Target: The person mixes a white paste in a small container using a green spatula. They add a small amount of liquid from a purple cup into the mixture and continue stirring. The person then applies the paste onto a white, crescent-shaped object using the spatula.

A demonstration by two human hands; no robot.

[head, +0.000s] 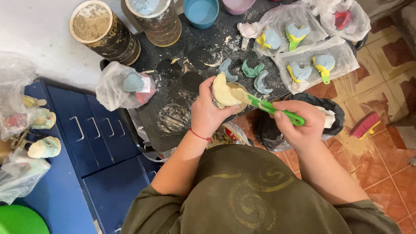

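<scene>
Dusty black worktop point(173, 117), left fingers point(207, 92) wrapping bowl point(229, 93), right fingers point(288, 113) gripping green spatula point(268, 107)

Three clear plastic bags point(289, 30) lie on the dark worktop at one to two o'clock, each holding blue and yellow pieces; the far one point(346, 17) shows pink. A knotted clear bag point(123, 86) sits at ten o'clock. More crumpled clear bags point(17, 125) pile at nine.
</scene>
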